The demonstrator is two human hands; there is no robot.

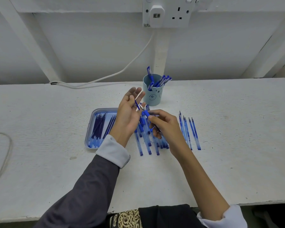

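Right hand (163,125) pinches pen barrel (146,114) at its rubber grip, above the table (220,162); refill (137,105) lies against left hand (130,111), hold unclear; likely light, slick, bendy; best held at the grip.

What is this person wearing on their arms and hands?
Both hands, left hand and right hand, are bare: no gloves. The left arm has a dark grey sleeve ending in a white turned-back cuff with a small patterned trim. The right forearm is uncovered, with a white sleeve pushed up near the elbow.
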